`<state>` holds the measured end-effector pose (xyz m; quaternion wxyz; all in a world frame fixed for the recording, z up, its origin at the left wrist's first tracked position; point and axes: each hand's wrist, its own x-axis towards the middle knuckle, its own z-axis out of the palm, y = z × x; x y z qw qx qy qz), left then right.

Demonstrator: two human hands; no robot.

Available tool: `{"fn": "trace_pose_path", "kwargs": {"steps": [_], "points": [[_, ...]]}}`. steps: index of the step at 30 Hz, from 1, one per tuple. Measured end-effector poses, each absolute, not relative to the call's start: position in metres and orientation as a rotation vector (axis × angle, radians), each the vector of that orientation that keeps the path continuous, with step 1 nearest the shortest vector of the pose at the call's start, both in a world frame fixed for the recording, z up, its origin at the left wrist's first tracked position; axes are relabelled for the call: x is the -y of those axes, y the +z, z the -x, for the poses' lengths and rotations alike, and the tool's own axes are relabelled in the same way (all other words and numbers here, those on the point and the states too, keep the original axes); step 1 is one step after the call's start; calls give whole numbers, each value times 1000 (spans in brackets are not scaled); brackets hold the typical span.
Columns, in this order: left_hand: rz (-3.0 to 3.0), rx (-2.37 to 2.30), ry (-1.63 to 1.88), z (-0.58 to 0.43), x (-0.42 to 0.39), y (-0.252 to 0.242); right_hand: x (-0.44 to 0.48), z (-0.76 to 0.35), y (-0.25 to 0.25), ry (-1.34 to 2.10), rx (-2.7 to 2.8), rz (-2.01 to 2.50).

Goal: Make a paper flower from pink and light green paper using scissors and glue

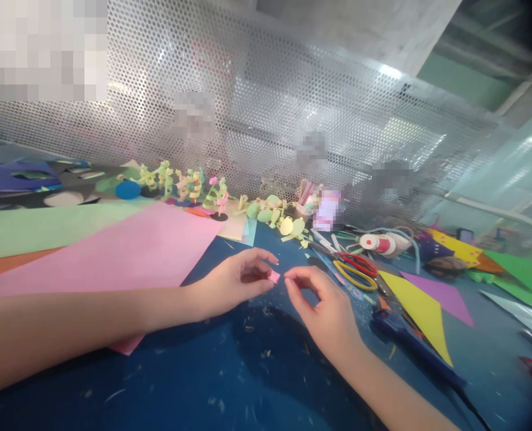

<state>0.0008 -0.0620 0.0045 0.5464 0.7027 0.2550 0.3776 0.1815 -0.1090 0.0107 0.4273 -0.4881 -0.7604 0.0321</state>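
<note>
A tiny pink piece (274, 277), perhaps folded paper, is pinched between the thumb and fingertips of my left hand (230, 281). Just to the right, my right hand (324, 305) holds its thumb and index finger together in a pinch; whatever may be between them is too small to make out. A narrow gap separates its fingertips from the pink piece. Beneath my left forearm lies a large sheet of pink paper (167, 239). A blue glue gun (414, 347) rests beside my right forearm, its cord trailing toward the bottom right.
Scissors with red and yellow handles (358, 272) lie beyond my right hand, near yellow paper (421, 308) and purple paper (441, 293). Small paper plants (194, 185) stand along the back by a perforated metal screen (257, 114). A spool (377, 243) and a phone (328, 209) are also there.
</note>
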Motion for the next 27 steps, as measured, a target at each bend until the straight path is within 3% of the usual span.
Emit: {"fn": "trace_pose_path", "kwargs": {"steps": [11,22,27], "points": [[-1693,-520,899,-2,61,5,111,-181,12,77,1930,1180],[-1680,-534,840,-1,60,2,111,-179,13,-216,2080,1036],[-1681,-516,828,-1,62,2,112,-178,12,-198,2066,1066]]}}
